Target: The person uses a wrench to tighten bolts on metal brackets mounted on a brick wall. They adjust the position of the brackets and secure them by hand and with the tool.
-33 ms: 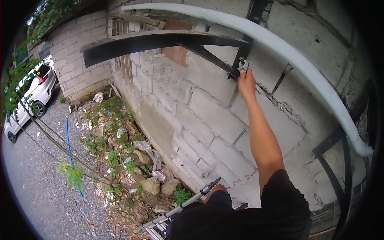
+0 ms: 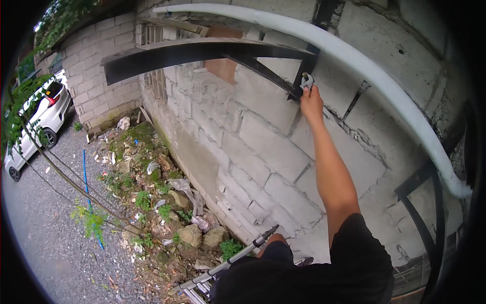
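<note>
My right hand is raised at the end of an outstretched arm, fingers closed round an adjustable wrench. Most of the wrench's handle is hidden in the hand. Its silver jaws are at a bolt beside the upright of a black metal bracket; whether they grip the bolt is too small to tell. The bracket stands out from the block wall, with a slanted brace below its long arm. My left hand does not show.
A thick white pipe curves past above the bracket. Another black bracket is at the right. Below me are a metal ladder, rocks and rubble along the wall. A white car stands on gravel at the left, behind a thin tree.
</note>
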`<state>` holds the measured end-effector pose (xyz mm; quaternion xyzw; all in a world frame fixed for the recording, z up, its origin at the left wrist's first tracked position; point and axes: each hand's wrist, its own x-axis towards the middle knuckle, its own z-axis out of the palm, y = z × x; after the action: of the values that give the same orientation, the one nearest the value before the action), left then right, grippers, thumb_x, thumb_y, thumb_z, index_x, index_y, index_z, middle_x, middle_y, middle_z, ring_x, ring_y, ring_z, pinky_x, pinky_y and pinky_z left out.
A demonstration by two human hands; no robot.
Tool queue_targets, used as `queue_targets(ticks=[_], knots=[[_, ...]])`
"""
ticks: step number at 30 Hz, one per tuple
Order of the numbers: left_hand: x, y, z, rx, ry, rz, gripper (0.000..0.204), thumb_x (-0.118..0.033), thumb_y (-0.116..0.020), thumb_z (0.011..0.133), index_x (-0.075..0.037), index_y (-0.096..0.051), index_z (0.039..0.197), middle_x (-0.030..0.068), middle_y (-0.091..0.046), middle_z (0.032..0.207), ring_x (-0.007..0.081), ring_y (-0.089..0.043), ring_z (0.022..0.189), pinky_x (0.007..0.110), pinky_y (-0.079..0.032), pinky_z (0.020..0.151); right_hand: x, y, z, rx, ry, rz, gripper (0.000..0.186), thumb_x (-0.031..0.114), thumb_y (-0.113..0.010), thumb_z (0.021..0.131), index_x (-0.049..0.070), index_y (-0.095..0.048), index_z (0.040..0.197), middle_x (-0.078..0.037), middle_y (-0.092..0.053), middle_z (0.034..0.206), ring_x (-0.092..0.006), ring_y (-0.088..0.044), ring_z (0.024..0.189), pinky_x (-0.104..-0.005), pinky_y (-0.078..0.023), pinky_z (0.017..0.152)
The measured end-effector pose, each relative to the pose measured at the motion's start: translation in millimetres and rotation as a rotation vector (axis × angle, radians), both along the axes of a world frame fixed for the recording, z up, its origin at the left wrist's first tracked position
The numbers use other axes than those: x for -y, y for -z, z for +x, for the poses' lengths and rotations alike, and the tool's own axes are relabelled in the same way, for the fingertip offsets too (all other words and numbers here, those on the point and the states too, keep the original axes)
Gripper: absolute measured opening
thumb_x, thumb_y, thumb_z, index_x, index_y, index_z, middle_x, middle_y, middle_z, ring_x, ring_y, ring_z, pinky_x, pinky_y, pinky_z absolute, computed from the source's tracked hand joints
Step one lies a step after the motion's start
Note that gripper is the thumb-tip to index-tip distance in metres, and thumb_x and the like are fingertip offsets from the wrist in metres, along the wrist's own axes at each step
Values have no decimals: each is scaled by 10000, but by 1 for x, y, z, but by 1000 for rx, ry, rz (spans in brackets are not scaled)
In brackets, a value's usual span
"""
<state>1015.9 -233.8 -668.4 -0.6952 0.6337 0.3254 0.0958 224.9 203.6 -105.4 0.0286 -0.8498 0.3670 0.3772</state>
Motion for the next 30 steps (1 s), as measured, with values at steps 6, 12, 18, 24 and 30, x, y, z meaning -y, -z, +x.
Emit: queue_targets(ticks=[6, 12, 18, 24, 30], knots=[[12, 4, -50, -100, -4, 3, 554, -493, -531, 1007, -23, -681, 1260, 220, -703, 1228, 338, -657, 1175, 447, -516, 957, -1, -10, -12, 122, 39, -9, 420, 382, -523, 1041, 15, -588, 1234, -294, -693, 1166, -508, -633, 1122, -537, -487, 959], [10, 11, -77, -144, 11, 20, 530, -467, -533, 1011, -26, -671, 1270, 213, -699, 1232, 331, -658, 1171, 440, -517, 959, 17, -3, -17, -14, 71, -58, 444, 413, -513, 1045, 0, -606, 1178, -336, -677, 1156, -530, -628, 1118, -542, -487, 957], [8, 19, -88, -165, 8, 36, 507, -441, -534, 1016, -28, -661, 1281, 205, -695, 1235, 325, -658, 1166, 434, -518, 960, 20, -4, -15, -25, 132, 46, 424, 397, -511, 1043, -10, -604, 1116, -344, -684, 1100, -540, -628, 1089, -571, -485, 934], [3, 24, -93, -188, -1, 44, 484, -415, -536, 1021, -30, -652, 1291, 197, -691, 1239, 319, -658, 1161, 428, -520, 961, 25, -11, -5, -31, 197, 104, 434, 405, -506, 1050, -4, -650, 1040, -296, -714, 1060, -515, -649, 1057, -551, -499, 925], [7, 28, -112, -215, 12, 57, 463, -389, -537, 1025, -32, -642, 1302, 190, -686, 1242, 312, -658, 1157, 422, -521, 962, -28, 7, -40, 154, -80, -1, 397, 441, -500, 1083, 73, -623, 997, -29, -578, 752, -124, -552, 585, -321, -462, 505]])
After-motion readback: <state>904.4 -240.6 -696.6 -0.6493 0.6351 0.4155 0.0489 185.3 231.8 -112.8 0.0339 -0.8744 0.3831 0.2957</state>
